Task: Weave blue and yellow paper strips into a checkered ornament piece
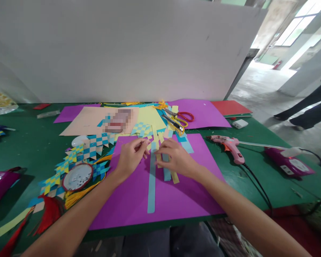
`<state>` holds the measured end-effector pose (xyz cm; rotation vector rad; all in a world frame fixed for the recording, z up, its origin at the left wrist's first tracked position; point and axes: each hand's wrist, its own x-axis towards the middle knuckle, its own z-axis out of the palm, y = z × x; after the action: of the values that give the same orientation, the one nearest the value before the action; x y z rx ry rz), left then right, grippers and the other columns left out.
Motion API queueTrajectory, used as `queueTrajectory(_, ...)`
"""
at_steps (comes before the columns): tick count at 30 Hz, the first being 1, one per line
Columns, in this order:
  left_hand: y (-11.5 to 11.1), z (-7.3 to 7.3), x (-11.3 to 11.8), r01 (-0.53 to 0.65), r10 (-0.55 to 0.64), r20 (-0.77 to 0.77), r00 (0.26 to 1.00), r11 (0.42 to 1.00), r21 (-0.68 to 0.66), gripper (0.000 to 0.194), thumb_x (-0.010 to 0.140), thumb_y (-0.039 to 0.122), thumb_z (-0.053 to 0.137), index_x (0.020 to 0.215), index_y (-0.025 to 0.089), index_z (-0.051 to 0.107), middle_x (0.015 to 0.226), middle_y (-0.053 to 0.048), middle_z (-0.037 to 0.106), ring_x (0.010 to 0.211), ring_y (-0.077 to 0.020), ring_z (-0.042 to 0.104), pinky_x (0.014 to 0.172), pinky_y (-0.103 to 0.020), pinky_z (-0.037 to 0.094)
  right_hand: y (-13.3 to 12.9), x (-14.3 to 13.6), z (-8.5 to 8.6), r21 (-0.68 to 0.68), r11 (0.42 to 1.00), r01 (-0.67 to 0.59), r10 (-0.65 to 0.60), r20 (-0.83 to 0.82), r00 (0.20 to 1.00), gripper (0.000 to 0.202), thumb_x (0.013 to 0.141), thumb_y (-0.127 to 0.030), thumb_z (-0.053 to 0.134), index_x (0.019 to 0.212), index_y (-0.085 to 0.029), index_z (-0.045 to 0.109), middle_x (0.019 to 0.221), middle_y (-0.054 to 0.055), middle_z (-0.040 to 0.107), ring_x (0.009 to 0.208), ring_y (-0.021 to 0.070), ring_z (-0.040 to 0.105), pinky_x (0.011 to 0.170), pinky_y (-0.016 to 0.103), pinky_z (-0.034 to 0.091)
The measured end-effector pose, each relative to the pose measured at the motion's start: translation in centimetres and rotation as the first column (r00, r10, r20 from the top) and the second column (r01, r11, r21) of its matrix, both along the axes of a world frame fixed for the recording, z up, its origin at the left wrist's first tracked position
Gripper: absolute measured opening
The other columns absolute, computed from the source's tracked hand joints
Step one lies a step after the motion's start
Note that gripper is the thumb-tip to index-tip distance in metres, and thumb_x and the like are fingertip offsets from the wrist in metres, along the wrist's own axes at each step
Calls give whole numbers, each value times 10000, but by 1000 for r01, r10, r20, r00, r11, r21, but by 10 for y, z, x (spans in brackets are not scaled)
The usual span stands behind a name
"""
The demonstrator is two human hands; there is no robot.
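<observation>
A long light-blue paper strip [151,189] lies lengthwise on a purple sheet [117,210] in front of me. My left hand [133,156] is closed at the strip's upper left, thumb and fingers together; what they pinch is hidden. From the other side my right hand [175,157] bends its fingers onto pale-yellow paper strips beside the blue one. Under that hand, a shorter blue strip [167,174] and a yellow strip [174,177] stick out towards me. Beyond the fingertips, more yellow strips [155,134] fan out.
Red-handled scissors [186,116] and a utility knife [173,124] lie behind my hands. At right are a pink glue gun [228,145] and its cable. Checkered woven paper pieces [92,146], a round white lid [78,176] and a red tassel [49,214] are left. A person's legs [307,103] show far right.
</observation>
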<state>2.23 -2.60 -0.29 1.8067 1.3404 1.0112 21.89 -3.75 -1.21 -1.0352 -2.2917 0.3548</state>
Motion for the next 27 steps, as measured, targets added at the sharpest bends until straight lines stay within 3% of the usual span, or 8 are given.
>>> queueTrajectory(2, 1, 0, 0, 3, -3, -2, 1000, 1000, 5, 318, 915, 439, 506, 823, 164, 638, 604, -4, 644, 518, -131, 621, 504, -203, 484, -4, -2, -1, 61, 986, -153, 150, 50, 987, 378, 758, -517, 710, 922, -176, 712, 999, 98, 631, 1050, 250, 539, 935, 408, 445)
queueTrajectory(5, 1, -1, 0, -5, 5, -11, 1000, 1000, 4, 320, 913, 439, 505, 813, 165, 638, 613, -12, 651, 527, -140, 626, 513, -211, 485, -10, -3, -5, 82, 976, -202, 188, 153, 970, 583, 683, -667, 674, 999, -177, 690, 1183, 139, 579, 1312, 331, 370, 1081, 522, 322)
queueTrajectory(8, 1, -1, 0, -15, 15, -16, 1000, 1000, -1, 316, 909, 441, 507, 832, 167, 643, 616, -12, 653, 528, -144, 627, 511, -213, 480, -14, -5, -8, 63, 983, -173, 155, 220, 963, 627, 686, -679, 660, 1052, -170, 666, 1269, 151, 536, 1399, 365, 241, 1129, 575, 228)
queueTrajectory(12, 1, 0, 0, -12, 13, -27, 1000, 1000, 9, 314, 907, 447, 510, 831, 174, 644, 611, -4, 653, 526, -141, 625, 525, -213, 478, -17, -9, -9, 49, 982, -184, 169, 215, 962, 471, 752, -580, 676, 1004, -182, 678, 1246, 128, 552, 1395, 341, 268, 1139, 528, 258)
queueTrajectory(17, 1, 2, 0, 4, -3, -34, 999, 1000, 19, 317, 914, 443, 494, 832, 175, 642, 574, 11, 632, 478, -117, 580, 500, -196, 448, -14, -13, -9, 104, 965, -242, 232, 96, 968, 82, 844, -260, 658, 853, -190, 700, 1086, 97, 620, 1221, 268, 467, 1027, 431, 413)
queueTrajectory(19, 2, 2, -1, 3, -3, -41, 999, 1000, -7, 323, 910, 450, 495, 860, 172, 653, 505, 31, 582, 410, -102, 523, 442, -190, 400, -12, -12, -8, 115, 971, -211, 215, -25, 976, 68, 835, -172, 639, 848, -189, 704, 980, 82, 629, 1050, 232, 544, 905, 384, 477)
queueTrajectory(23, 2, 2, -1, 91, -89, 20, 996, 981, -169, 428, 918, 494, 446, 1038, 149, 668, 416, 53, 513, 323, -97, 444, 362, -191, 329, -10, -8, 1, 17, 995, -95, 95, -342, 935, 122, 838, -169, 627, 904, -208, 721, 821, 36, 590, 723, 144, 554, 653, 284, 490)
queueTrajectory(27, 4, -1, 1, 219, -167, 175, 970, 914, -340, 535, 901, 544, 433, 1171, 122, 622, 557, -7, 634, 423, -135, 584, 428, -219, 434, -12, -6, 11, -132, 987, -93, 20, -473, 881, 152, 840, -219, 641, 953, -254, 736, 825, 14, 586, 597, 96, 514, 539, 238, 451)
